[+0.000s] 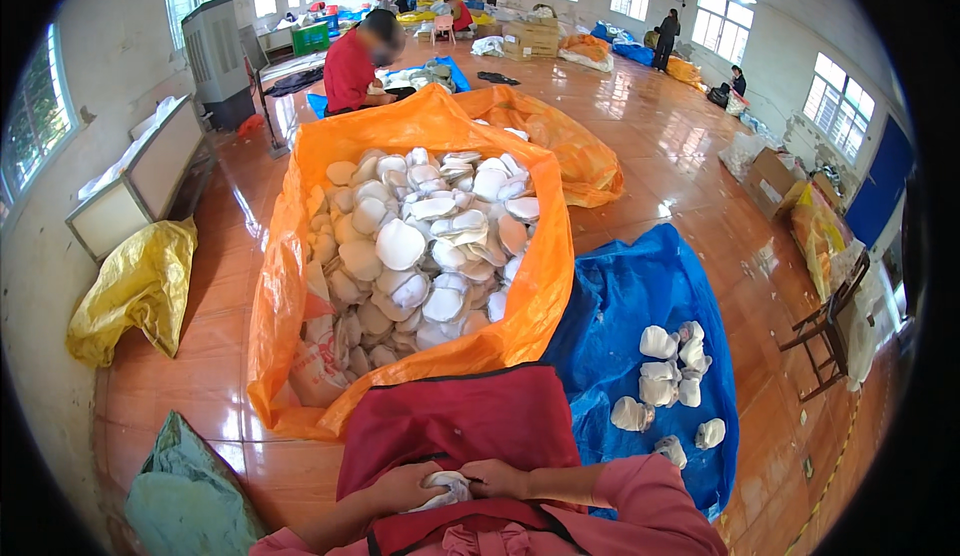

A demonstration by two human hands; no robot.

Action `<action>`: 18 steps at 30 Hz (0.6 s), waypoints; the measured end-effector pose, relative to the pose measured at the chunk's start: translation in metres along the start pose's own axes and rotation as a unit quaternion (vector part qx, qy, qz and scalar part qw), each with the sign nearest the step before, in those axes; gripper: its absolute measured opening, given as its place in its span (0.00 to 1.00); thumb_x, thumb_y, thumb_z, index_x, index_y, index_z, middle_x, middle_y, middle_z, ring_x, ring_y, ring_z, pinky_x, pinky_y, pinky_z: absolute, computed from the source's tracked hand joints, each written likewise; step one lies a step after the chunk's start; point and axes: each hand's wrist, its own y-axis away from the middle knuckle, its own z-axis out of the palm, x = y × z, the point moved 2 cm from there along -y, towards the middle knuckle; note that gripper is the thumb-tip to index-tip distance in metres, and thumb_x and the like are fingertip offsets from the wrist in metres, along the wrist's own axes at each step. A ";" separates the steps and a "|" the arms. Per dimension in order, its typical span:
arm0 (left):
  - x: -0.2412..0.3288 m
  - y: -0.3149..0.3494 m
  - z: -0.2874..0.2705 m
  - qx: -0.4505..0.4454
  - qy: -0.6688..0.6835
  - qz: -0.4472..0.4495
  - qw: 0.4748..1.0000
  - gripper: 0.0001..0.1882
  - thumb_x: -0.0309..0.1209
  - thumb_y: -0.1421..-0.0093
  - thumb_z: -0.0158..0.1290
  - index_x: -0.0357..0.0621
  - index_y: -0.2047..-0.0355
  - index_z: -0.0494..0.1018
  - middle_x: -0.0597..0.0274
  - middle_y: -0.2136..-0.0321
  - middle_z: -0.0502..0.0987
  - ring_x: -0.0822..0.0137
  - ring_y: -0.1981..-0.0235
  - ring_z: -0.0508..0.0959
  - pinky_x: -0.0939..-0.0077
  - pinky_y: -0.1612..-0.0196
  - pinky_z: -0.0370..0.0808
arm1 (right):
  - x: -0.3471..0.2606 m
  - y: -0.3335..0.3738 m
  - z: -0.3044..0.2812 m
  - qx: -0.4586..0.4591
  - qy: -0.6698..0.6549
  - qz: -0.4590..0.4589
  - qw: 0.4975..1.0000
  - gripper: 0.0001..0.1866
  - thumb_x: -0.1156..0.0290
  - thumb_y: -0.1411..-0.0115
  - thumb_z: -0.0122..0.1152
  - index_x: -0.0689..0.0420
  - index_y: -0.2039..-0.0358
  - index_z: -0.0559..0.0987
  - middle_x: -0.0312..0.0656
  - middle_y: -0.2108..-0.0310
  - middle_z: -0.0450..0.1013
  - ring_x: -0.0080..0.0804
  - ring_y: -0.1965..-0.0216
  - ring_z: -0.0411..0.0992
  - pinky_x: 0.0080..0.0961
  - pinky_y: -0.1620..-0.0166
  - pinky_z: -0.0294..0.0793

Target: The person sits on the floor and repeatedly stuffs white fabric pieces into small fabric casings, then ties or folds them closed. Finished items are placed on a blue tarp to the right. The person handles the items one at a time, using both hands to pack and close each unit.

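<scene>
The left hand [408, 486] and right hand [496, 479] have their fingers bent closed around one soft, crumpled white cloth [444, 492], held low over a smooth dark-red apron [455, 421]. Ahead, one crinkled orange plastic sack [277, 341] gapes around flattish, rounded white pads [400, 244], too many to count. To the right, about nine lumpy whitish bundles [658, 371] lie on one creased blue plastic sheet [625, 281].
</scene>
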 end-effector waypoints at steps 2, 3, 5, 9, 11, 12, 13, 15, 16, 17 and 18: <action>0.000 0.004 -0.003 -0.039 0.162 -0.076 0.983 0.26 0.47 0.43 0.57 0.46 0.48 0.69 0.60 0.62 0.78 0.68 0.60 0.77 0.74 0.55 0.73 | -0.006 0.003 -0.004 0.036 -0.020 -0.009 0.999 0.15 0.74 0.44 0.55 0.60 0.55 0.76 0.48 0.62 0.74 0.42 0.60 0.75 0.31 0.55 0.74; -0.004 0.004 -0.006 -0.060 0.197 -0.079 0.975 0.29 0.47 0.43 0.58 0.46 0.46 0.67 0.61 0.60 0.76 0.69 0.58 0.76 0.75 0.55 0.72 | -0.009 0.002 -0.006 0.044 -0.027 -0.008 0.999 0.15 0.75 0.44 0.56 0.60 0.55 0.76 0.47 0.62 0.75 0.42 0.59 0.75 0.30 0.55 0.74; -0.011 0.003 -0.012 -0.103 0.268 -0.086 0.954 0.33 0.46 0.44 0.60 0.45 0.43 0.63 0.63 0.56 0.74 0.73 0.56 0.74 0.78 0.53 0.71 | -0.017 -0.001 -0.013 0.060 -0.043 -0.004 0.997 0.15 0.76 0.45 0.58 0.60 0.55 0.77 0.46 0.61 0.75 0.41 0.59 0.75 0.30 0.55 0.74; -0.003 -0.005 -0.022 -0.143 0.390 -0.003 0.910 0.37 0.43 0.47 0.63 0.44 0.41 0.60 0.62 0.50 0.69 0.71 0.49 0.70 0.77 0.47 0.68 | -0.026 -0.013 -0.030 0.047 -0.034 -0.037 0.998 0.13 0.77 0.45 0.61 0.59 0.57 0.77 0.45 0.62 0.75 0.37 0.60 0.75 0.28 0.56 0.74; -0.020 -0.020 -0.023 -0.159 0.306 0.019 0.938 0.43 0.41 0.51 0.66 0.41 0.39 0.57 0.61 0.47 0.67 0.69 0.45 0.67 0.76 0.42 0.64 | -0.023 -0.020 -0.039 0.033 0.009 -0.086 0.996 0.13 0.77 0.45 0.62 0.59 0.58 0.77 0.44 0.63 0.75 0.37 0.61 0.75 0.29 0.57 0.74; -0.017 -0.020 -0.022 -0.160 0.329 0.021 0.930 0.46 0.43 0.51 0.67 0.41 0.38 0.55 0.62 0.47 0.67 0.69 0.45 0.67 0.75 0.42 0.64 | -0.026 -0.022 -0.045 0.027 0.007 -0.063 0.998 0.14 0.77 0.47 0.63 0.59 0.58 0.77 0.44 0.64 0.74 0.39 0.61 0.75 0.29 0.57 0.74; -0.012 -0.022 -0.026 -0.160 0.350 0.025 0.923 0.49 0.44 0.52 0.68 0.41 0.37 0.52 0.62 0.47 0.66 0.69 0.45 0.67 0.74 0.41 0.64 | -0.033 -0.025 -0.053 0.025 0.011 -0.074 0.997 0.15 0.78 0.47 0.63 0.58 0.57 0.77 0.45 0.63 0.75 0.40 0.61 0.75 0.30 0.57 0.75; 0.003 -0.016 -0.029 -0.171 0.383 0.019 0.908 0.46 0.41 0.53 0.68 0.40 0.39 0.57 0.63 0.48 0.69 0.70 0.47 0.69 0.74 0.42 0.65 | -0.037 -0.026 -0.058 0.024 0.029 -0.118 0.992 0.15 0.77 0.47 0.63 0.57 0.57 0.77 0.44 0.62 0.75 0.41 0.60 0.75 0.31 0.56 0.75; 0.010 -0.015 -0.030 -0.187 0.380 0.021 0.906 0.44 0.40 0.53 0.68 0.41 0.39 0.59 0.63 0.48 0.70 0.70 0.47 0.70 0.74 0.43 0.66 | -0.039 -0.027 -0.060 0.013 0.045 -0.122 0.991 0.15 0.76 0.47 0.63 0.57 0.57 0.78 0.43 0.61 0.75 0.41 0.59 0.75 0.31 0.56 0.75; 0.015 -0.013 -0.029 -0.205 0.380 0.022 0.902 0.43 0.39 0.53 0.69 0.41 0.40 0.61 0.63 0.49 0.72 0.70 0.48 0.71 0.74 0.43 0.67 | -0.041 -0.026 -0.062 0.002 0.060 -0.122 0.991 0.15 0.75 0.47 0.63 0.56 0.57 0.78 0.43 0.61 0.75 0.40 0.59 0.75 0.32 0.55 0.74; 0.015 -0.010 -0.022 -0.212 0.407 0.015 0.888 0.39 0.36 0.54 0.68 0.40 0.42 0.65 0.64 0.52 0.74 0.71 0.51 0.73 0.75 0.45 0.69 | -0.041 -0.024 -0.058 -0.016 0.066 -0.123 0.990 0.15 0.74 0.47 0.63 0.56 0.57 0.78 0.42 0.60 0.75 0.40 0.58 0.75 0.32 0.55 0.74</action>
